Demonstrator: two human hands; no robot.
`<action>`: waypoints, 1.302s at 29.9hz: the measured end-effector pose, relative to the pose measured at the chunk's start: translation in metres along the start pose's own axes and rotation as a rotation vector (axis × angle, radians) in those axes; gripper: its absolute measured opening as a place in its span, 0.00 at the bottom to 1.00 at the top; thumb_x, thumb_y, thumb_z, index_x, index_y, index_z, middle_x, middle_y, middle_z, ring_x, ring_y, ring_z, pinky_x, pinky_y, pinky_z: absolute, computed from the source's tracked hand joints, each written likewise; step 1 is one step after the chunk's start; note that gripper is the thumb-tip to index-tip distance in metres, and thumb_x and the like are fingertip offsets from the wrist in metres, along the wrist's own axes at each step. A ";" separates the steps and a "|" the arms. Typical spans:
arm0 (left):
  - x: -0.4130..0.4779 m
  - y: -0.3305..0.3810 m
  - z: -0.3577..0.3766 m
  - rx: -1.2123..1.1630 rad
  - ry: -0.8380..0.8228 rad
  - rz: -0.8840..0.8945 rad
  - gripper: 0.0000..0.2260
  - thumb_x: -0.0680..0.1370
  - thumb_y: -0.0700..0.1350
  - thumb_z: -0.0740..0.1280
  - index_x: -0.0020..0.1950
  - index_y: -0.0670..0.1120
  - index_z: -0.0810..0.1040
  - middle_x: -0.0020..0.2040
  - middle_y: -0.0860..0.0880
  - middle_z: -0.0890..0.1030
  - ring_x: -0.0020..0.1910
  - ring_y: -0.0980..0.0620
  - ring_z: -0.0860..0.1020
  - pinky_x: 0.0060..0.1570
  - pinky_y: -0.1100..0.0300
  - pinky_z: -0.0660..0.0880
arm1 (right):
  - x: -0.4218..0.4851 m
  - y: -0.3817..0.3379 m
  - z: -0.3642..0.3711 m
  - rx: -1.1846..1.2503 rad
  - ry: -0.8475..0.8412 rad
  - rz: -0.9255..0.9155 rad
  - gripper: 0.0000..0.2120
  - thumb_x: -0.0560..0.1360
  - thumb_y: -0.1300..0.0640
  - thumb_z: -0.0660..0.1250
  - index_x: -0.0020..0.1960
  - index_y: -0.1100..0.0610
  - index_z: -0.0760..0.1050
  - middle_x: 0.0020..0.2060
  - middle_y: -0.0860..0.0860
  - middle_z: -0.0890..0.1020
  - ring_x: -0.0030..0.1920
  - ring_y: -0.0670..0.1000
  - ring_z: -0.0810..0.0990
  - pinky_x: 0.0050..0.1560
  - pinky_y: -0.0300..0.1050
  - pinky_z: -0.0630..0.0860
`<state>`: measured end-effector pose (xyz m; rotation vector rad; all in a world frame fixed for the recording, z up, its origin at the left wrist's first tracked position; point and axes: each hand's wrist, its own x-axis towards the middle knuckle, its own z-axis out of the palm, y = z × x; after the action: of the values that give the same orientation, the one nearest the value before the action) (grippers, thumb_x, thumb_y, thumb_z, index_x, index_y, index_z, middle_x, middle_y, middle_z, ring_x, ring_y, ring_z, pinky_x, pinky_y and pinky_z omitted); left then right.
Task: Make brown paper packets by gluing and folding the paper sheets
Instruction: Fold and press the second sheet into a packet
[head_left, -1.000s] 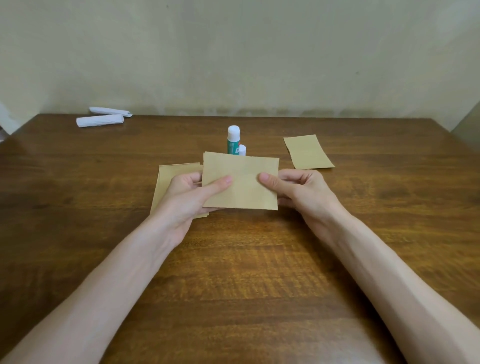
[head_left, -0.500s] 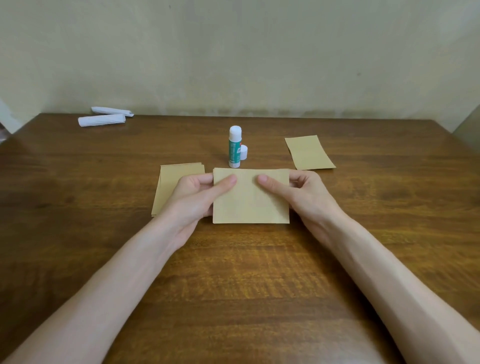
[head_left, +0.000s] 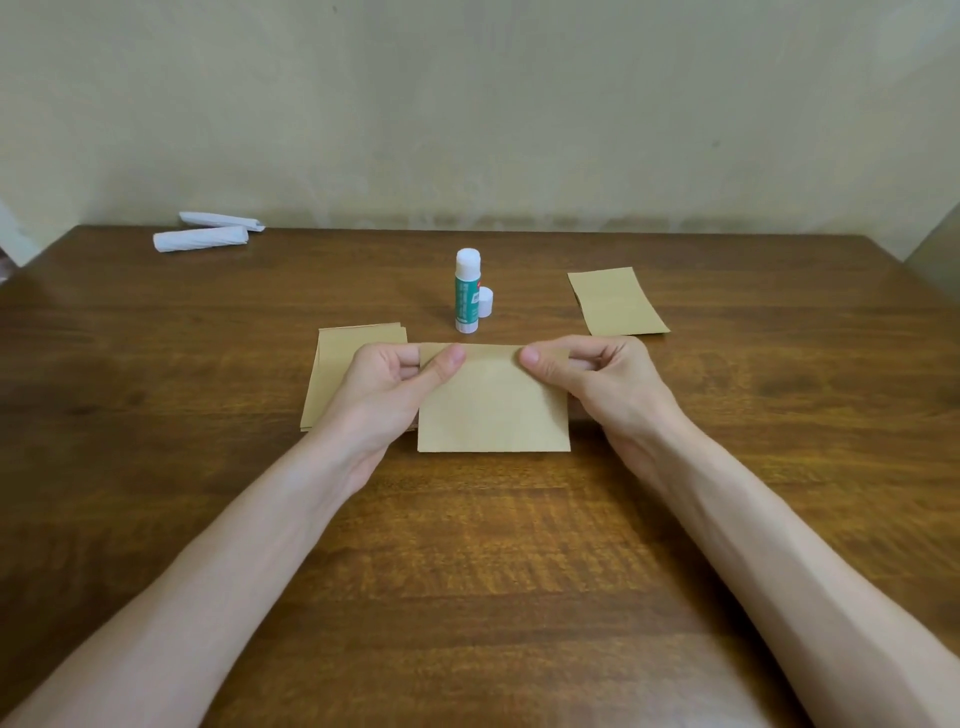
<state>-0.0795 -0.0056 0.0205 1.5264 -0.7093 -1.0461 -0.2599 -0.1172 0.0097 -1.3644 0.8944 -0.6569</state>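
Note:
A brown paper sheet (head_left: 493, 410) lies in the middle of the wooden table (head_left: 467, 571). My left hand (head_left: 384, 395) pinches its far left corner, thumb on top. My right hand (head_left: 608, 389) pinches the far right corner the same way. To the left, partly under my left hand, sits a small stack of brown sheets (head_left: 332, 374). Behind the sheet an uncapped glue stick (head_left: 466, 291) stands upright, its white cap (head_left: 485, 302) beside it. A single folded brown piece (head_left: 615, 301) lies at the back right.
Two rolled white paper pieces (head_left: 208, 234) lie at the table's far left, near the wall. The table's far edge meets a plain wall.
The sheet came down from a raised position near the glue stick to the table, toward me and slightly right. Both hands shifted their grip to its far corners.

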 end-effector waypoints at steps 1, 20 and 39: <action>0.000 0.000 -0.001 0.000 0.011 -0.004 0.08 0.79 0.50 0.71 0.50 0.46 0.85 0.44 0.51 0.88 0.43 0.58 0.86 0.37 0.67 0.80 | 0.000 0.000 -0.001 0.006 0.000 0.006 0.09 0.75 0.55 0.79 0.53 0.57 0.89 0.47 0.55 0.90 0.53 0.56 0.89 0.61 0.58 0.84; 0.002 -0.010 0.001 0.026 -0.039 0.037 0.11 0.76 0.46 0.77 0.57 0.46 0.85 0.50 0.49 0.88 0.53 0.53 0.87 0.55 0.56 0.81 | -0.004 0.002 0.006 0.005 0.021 -0.002 0.14 0.70 0.55 0.82 0.54 0.58 0.88 0.49 0.53 0.90 0.53 0.54 0.89 0.60 0.55 0.84; 0.003 -0.007 -0.005 0.013 0.038 0.073 0.08 0.78 0.47 0.74 0.56 0.49 0.85 0.50 0.51 0.88 0.51 0.55 0.87 0.59 0.53 0.81 | 0.004 0.003 -0.005 -0.090 -0.012 0.035 0.09 0.74 0.54 0.80 0.35 0.51 0.87 0.43 0.54 0.89 0.49 0.52 0.88 0.60 0.56 0.83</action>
<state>-0.0742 -0.0040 0.0134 1.5167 -0.7404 -0.9572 -0.2628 -0.1227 0.0064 -1.4283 0.9458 -0.5871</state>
